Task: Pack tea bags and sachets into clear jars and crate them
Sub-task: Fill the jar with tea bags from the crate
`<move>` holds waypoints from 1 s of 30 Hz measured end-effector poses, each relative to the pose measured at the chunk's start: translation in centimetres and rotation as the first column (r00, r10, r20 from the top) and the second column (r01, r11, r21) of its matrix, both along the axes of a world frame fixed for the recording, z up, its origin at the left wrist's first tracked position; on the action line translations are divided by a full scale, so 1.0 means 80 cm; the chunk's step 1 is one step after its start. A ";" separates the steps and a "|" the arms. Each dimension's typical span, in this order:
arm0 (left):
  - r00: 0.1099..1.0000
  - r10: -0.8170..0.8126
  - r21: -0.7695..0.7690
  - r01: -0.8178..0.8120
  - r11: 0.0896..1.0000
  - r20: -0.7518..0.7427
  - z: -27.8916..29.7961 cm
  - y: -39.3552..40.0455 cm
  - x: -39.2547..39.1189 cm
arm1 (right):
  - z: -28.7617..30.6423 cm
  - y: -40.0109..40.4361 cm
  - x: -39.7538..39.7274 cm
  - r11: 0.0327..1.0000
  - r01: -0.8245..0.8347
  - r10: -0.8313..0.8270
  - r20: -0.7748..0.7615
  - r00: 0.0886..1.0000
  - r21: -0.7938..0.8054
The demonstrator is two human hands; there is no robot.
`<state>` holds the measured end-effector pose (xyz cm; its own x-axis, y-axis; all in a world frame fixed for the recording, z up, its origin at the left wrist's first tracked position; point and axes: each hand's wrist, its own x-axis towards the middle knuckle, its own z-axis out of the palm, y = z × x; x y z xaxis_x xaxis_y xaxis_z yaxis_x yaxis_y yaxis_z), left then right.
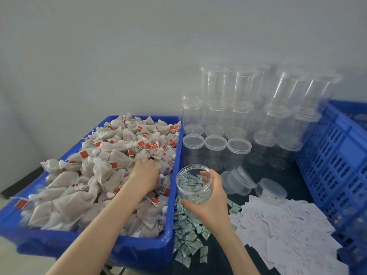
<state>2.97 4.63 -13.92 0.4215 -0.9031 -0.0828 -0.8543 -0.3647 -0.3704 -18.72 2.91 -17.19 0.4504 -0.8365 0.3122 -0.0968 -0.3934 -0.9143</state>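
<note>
Left hand (146, 173) fingers curl into tea bags (111, 161) at tub (172, 225) right edge | right hand (210, 199) grips open jar (193, 182) beside tub, over sachets (188, 235) | risk: tags and strings tangle, extra bags drag out; tilted jar slips.

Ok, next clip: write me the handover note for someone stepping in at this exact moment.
Left hand: reaching into the tea bags heaped in the blue tub; grip unclear.
Right hand: holds an open clear jar, tilted toward the tub; no tea bags inside it yet.
Green sachets lie on the table beside the tub, white slips to their right, loose lids behind.
Empty lidded jars are stacked at the back; blue crate at right.
Left: fill this jar, lid it, crate it, repeat.
</note>
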 end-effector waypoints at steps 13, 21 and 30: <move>0.840 -0.180 -0.522 -0.138 0.842 -0.512 0.012 0.011 0.008 | -0.010 0.001 0.010 0.996 -0.031 0.028 0.031 0.999 0.085; 0.531 -0.572 -0.765 -0.275 0.582 -0.626 0.068 0.021 -0.026 | -0.016 -0.003 0.017 0.991 -0.042 0.035 0.055 0.998 0.128; 0.408 -0.696 -0.754 0.028 0.657 -0.591 0.098 0.030 -0.080 | -0.011 0.001 0.019 0.993 -0.037 0.025 0.100 0.995 0.114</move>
<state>-3.45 7.06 -6.10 0.0715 -0.9104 0.4076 -0.6971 0.2467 0.6732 -17.22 2.95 -18.08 0.4487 -0.8556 0.2582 0.0065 -0.2858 -0.9583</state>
